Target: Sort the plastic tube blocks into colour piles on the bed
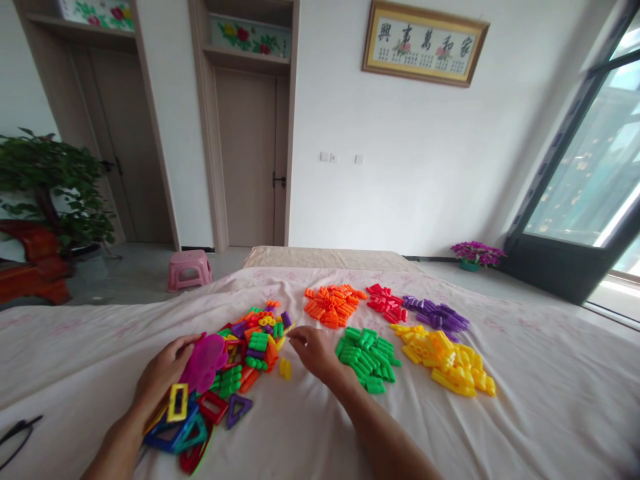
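Observation:
My left hand (167,365) is closed on the edge of a flat magenta plastic piece (206,362) with rounded lobes. That piece leans over a mixed pile of plastic building pieces (257,341) in green, orange, purple, red and yellow. My right hand (314,351) is at the pile's right side, thumb and fingers pinched around what looks like a slim yellow plastic piece (288,331), partly hidden. A small yellow piece (285,368) lies just below. Under my left wrist are frame-shaped tiles, among them a yellow rectangle (178,403), a red one (213,407) and a purple triangle (239,411).
Single-colour heaps lie to the right: orange (334,305), red (387,304), green (367,360), purple (437,315) and yellow (445,360). All rest on a pale cloth (300,433). A black cable-like loop (20,433) lies at the left edge. A pink stool (190,270) stands beyond.

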Demonstrator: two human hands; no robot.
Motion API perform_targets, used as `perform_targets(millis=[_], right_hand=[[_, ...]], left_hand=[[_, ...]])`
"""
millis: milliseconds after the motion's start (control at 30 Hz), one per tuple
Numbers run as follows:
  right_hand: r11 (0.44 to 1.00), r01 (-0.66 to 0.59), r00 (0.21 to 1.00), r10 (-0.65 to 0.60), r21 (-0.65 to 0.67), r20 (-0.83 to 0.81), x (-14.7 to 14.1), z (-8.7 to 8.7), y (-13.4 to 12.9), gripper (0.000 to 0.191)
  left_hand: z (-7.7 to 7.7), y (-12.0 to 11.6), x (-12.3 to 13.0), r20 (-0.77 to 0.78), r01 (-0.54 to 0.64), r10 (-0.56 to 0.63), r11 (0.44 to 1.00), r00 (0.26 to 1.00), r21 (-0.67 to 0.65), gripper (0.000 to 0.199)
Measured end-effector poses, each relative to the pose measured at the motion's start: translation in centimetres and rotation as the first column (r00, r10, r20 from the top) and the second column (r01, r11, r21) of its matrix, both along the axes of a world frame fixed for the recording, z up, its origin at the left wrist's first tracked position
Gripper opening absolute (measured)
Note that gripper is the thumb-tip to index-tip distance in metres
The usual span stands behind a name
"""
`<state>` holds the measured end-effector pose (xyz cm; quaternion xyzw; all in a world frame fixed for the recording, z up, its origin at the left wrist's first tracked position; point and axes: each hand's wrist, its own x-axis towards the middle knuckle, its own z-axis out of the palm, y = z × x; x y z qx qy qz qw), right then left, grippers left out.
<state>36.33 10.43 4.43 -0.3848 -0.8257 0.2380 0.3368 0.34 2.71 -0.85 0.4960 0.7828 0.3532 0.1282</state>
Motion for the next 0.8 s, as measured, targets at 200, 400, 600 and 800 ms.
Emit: perform_targets(millis=[200, 400, 600, 800], right_hand=[[0.977, -0.153, 0.974, 0.175, -0.151, 0.143, -0.2, 0.7, -2.0, 0.037], [0.946, -0.224, 0.910, 0.290, -0.235, 0.298, 0.2, 1.3, -2.2, 0.044], [0.965, -0.249, 0.842, 0.259, -0.086, 0.473, 0.1, 1.9, -2.8, 0.045], [0.987, -0.160, 0.883, 0.145, -0.003, 0.446, 1.7, 3.1, -2.0, 0.040]], left_hand=[[-0.2, -0.1, -0.1, 0.003, 0.020, -0.020, 1.000, 1.000, 0.003, 0.044], [0.3, -0.4, 0.2, 0.003, 0.005, -0.005, 0.999, 1.000, -0.038, 0.044], [0.8, -0.4, 0.3, -0.016, -0.010, 0.009, 0.998, 1.000, -0.059, 0.044], [0.1, -0.3, -0.3, -0.024, 0.011, -0.012, 1.000, 1.000, -0.029, 0.044]])
